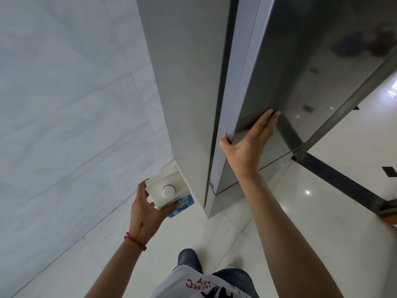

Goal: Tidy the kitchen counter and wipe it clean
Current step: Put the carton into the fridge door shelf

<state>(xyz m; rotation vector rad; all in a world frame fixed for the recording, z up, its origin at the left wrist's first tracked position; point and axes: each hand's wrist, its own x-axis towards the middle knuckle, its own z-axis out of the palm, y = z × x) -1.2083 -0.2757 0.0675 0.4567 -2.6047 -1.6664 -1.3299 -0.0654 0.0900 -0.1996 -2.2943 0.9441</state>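
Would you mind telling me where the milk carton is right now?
In the head view, the milk carton is low and left of centre, held in the left hand beside the fridge's bottom corner, above the floor tiles.

Bright, even daylight fills the scene, strongest at the far right, where the glossy floor (322, 211) burns out to white and carries small pinpoint reflections. The dark fridge door (311, 72) is mirror-like, showing blurred, smeared reflections and faint light spots. The marble wall (64, 93) on the left looks cool and bluish, softly lit. Shadows are weak and diffuse. Wide-angle distortion bends straight edges strongly toward the frame borders. Fine detail is soft overall, with compression smearing
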